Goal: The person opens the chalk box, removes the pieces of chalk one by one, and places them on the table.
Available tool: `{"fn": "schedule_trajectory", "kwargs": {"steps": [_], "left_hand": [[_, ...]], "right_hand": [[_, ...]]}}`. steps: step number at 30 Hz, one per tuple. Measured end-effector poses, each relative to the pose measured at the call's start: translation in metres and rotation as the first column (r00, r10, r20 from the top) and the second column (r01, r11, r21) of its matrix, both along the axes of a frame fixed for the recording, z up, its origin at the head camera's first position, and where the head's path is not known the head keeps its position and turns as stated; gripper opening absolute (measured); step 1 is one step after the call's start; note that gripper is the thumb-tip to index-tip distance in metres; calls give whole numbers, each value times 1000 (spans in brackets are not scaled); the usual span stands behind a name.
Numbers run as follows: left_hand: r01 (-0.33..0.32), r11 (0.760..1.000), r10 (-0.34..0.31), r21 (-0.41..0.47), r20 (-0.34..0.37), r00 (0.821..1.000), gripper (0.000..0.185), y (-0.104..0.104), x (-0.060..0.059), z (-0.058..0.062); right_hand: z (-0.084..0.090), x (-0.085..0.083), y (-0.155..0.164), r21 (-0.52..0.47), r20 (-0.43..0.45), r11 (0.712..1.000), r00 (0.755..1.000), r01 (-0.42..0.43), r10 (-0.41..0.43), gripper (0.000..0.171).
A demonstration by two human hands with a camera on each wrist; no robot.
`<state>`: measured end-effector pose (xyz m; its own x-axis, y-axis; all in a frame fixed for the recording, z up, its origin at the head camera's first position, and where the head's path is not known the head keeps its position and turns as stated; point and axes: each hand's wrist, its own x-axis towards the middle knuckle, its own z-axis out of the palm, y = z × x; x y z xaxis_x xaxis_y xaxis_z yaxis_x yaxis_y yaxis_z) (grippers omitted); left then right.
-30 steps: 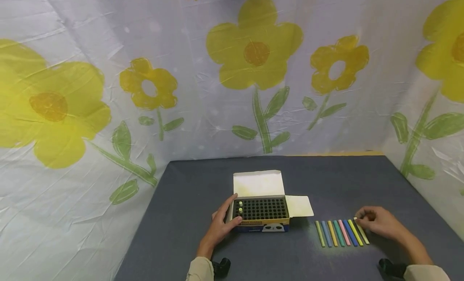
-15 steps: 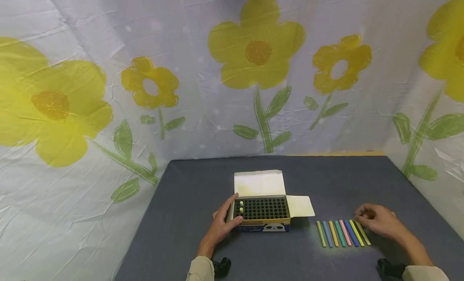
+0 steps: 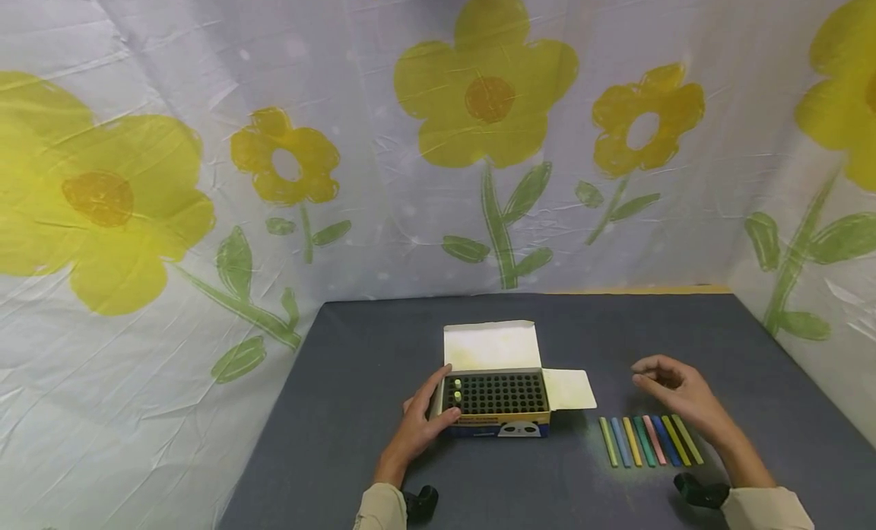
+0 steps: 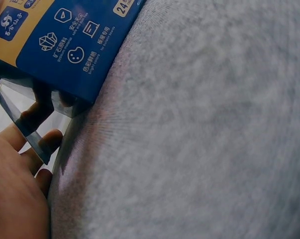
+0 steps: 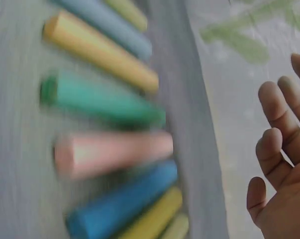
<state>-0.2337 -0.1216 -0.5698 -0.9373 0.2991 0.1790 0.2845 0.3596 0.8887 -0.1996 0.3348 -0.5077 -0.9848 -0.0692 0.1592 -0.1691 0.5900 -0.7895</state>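
Observation:
An open chalk box [image 3: 496,408] with a dark grid insert stands on the dark grey table [image 3: 356,378]; two pale green chalks [image 3: 456,389] stand in its left cells. My left hand [image 3: 419,420] holds the box's left end, thumb at the front corner, fingers on the far edge. The box's blue and yellow printed side [image 4: 65,45] fills the left wrist view beside my fingers [image 4: 35,149]. A row of several coloured chalk sticks [image 3: 650,440] lies right of the box. My right hand [image 3: 674,397] hovers above and behind that row, fingers loosely spread, holding nothing. Blurred chalks [image 5: 105,149] show in the right wrist view.
A crumpled white backdrop with yellow flowers [image 3: 486,81] rises behind and at both sides of the table. The box's lid flap [image 3: 491,345] stands open at the back and a side flap [image 3: 569,389] lies flat to the right.
My right hand let go of the rightmost chalk stick, lifted off the row and moved back and left toward the box. The left hand stayed on the box.

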Motion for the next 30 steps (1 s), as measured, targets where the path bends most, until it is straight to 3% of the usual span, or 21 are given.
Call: {"fn": "schedule_trajectory", "kwargs": {"steps": [9,22,30], "left_hand": [[-10,1000,10,-6,8,1000,75,-1,1,1],[-7,1000,7,-28,2,1000,74,-1,-2,-2],[1,1000,-1,-21,9,1000,75,-1,-1,-2]], "right_hand": [[2,-11,-45,-142,-133,986,989,-83,64,23],[9,-26,-109,-234,-137,944,969,-234,206,35],[7,-34,-147,-256,-193,888,920,-382,340,35]]}}
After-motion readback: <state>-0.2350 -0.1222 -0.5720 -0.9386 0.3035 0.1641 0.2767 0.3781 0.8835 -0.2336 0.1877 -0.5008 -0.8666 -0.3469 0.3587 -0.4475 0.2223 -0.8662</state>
